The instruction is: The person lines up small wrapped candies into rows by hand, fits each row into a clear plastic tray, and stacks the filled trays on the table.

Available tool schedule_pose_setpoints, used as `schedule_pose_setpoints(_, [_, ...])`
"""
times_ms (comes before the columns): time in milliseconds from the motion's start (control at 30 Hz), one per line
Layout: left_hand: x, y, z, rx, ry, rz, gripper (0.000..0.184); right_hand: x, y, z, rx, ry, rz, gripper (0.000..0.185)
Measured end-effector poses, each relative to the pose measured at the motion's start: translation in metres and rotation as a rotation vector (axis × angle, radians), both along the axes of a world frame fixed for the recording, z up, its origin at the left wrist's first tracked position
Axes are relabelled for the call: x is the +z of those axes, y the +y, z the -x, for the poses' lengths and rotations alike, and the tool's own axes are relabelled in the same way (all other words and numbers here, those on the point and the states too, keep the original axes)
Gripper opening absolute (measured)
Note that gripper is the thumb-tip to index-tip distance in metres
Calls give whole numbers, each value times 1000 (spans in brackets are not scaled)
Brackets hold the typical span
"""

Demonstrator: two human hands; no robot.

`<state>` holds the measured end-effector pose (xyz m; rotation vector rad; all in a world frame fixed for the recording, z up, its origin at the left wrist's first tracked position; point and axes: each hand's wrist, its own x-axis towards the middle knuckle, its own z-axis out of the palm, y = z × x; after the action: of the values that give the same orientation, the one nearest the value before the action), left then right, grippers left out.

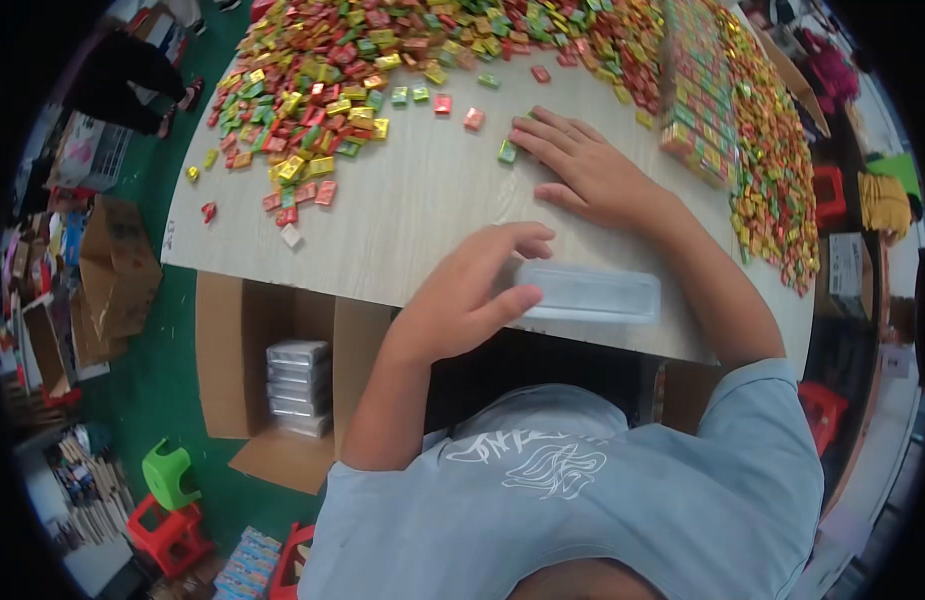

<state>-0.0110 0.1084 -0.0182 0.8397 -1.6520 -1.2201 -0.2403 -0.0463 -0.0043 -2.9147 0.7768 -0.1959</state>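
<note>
Light-blue T-shirt with white print fills the bottom centre. At lower left, an open cardboard carton holds stacked plastic cases. Upper left, wrapped candies heap on a pale table. At centre, the half-curled left hand has its thumb at a clear plastic box; whether it grips cannot be told. Above, a green candy sits by the fingertips of the right hand, palm down, loosely spread, gripping nothing. Upper right, candies stand in a rowed block.

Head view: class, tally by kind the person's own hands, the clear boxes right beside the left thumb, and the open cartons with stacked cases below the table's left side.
Left hand and right hand: 2
Clear box: 1
Carton: 1
Total: 4
</note>
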Motion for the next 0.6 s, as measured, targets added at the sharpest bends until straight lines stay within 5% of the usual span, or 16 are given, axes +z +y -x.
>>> schedule_pose_setpoints(167, [5, 1, 0, 169, -90, 88, 43, -7, 17, 17, -3, -126, -31, 64])
schedule_pose_setpoints(233, [9, -3, -5, 242, -95, 86, 38, 4, 11, 18, -29, -237, 171, 60])
schedule_pose_setpoints(300, [26, -15, -10, 461, -439, 342, 29, 8, 7, 24, -40, -352, 158, 48])
schedule_pose_setpoints(400, [31, -50, -7, 418, -782, 516, 29, 4, 5, 34, -40, -338, 173, 23])
schedule_pose_setpoints(600, [11, -72, 8, 397, -1000, 572, 32, 8, 11, 28, 22, -267, 174, 23])
